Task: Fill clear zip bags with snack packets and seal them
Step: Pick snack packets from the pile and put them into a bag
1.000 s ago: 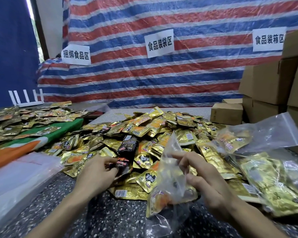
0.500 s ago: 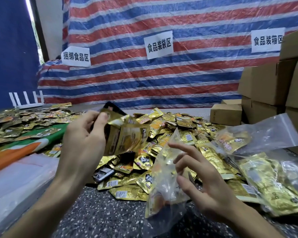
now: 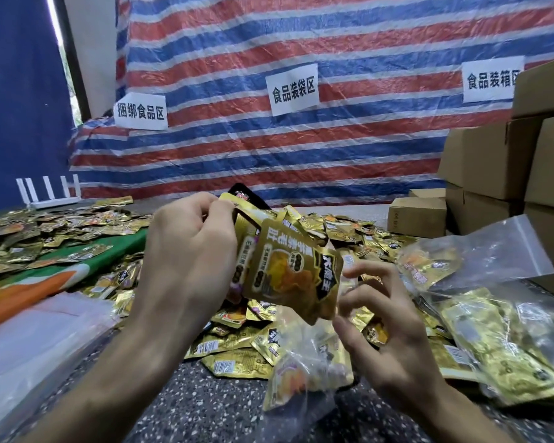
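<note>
We are pinching a bunch of gold packets (image 3: 288,276) in our left hand (image 3: 189,260), just above the mouth of the clear bag (image 3: 301,369) resting on the table (image 3: 205,398). Our right hand (image 3: 387,340) is hovering at that mouth, fingers half-curled and apart. We cannot tell whether they are gripping the rim, which needs holding wide while the bunch is sliding in corner first.

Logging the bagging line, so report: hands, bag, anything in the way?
Left hand grips gold packets above clear zip bag. Right hand holds its mouth; bag partly filled. Nothing in the way.
</note>
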`<state>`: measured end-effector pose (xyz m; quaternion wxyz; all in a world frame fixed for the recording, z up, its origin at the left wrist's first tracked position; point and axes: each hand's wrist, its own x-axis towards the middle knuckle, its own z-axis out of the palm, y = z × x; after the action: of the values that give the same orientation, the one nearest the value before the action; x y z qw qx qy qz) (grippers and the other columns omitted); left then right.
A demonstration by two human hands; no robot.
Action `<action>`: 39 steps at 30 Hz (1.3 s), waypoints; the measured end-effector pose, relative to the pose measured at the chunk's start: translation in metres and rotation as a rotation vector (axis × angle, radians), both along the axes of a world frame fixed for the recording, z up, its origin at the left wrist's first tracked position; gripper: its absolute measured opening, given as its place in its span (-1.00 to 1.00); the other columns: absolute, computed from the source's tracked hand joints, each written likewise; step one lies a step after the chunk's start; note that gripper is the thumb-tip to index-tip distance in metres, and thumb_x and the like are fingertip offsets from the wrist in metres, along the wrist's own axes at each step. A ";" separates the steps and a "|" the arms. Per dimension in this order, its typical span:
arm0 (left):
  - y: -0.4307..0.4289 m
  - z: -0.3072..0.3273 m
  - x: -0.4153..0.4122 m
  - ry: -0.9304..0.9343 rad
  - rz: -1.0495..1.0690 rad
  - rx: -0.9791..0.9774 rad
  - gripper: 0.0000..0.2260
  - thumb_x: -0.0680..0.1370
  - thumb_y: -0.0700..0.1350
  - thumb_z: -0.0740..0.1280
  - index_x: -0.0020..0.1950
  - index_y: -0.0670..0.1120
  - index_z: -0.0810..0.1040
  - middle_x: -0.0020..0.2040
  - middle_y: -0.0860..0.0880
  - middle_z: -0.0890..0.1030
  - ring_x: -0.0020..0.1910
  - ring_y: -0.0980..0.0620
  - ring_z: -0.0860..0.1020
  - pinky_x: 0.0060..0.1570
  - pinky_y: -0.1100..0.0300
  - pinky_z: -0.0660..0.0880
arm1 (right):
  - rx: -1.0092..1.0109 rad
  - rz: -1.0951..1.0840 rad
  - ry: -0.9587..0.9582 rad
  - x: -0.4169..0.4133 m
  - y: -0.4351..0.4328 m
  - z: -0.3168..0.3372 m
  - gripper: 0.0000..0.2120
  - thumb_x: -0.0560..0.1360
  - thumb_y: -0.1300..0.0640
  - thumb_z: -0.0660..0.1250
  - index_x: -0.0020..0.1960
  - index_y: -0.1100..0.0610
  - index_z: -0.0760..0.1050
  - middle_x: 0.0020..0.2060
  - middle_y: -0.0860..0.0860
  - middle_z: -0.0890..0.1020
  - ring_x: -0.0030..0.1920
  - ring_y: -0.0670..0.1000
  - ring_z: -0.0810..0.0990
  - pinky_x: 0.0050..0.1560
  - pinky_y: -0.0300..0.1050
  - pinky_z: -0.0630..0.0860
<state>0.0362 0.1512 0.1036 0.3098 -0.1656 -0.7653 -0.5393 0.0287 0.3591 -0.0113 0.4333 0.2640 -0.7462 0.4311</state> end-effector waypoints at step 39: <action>0.005 0.008 -0.053 -0.313 -0.245 -0.024 -0.88 0.66 -0.02 0.24 0.12 -0.03 0.49 -0.16 -0.11 0.71 -0.34 -0.04 0.67 -0.36 0.16 0.62 | -0.190 0.066 0.209 0.000 0.007 0.014 -0.95 0.59 0.12 0.33 0.04 0.05 0.53 0.14 0.13 0.50 0.21 0.26 0.55 0.20 -0.06 0.52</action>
<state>-0.0171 0.1564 0.1118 0.1170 -0.1751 -0.7846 -0.5831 0.0292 0.3662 0.0027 0.5174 0.2896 -0.6437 0.4838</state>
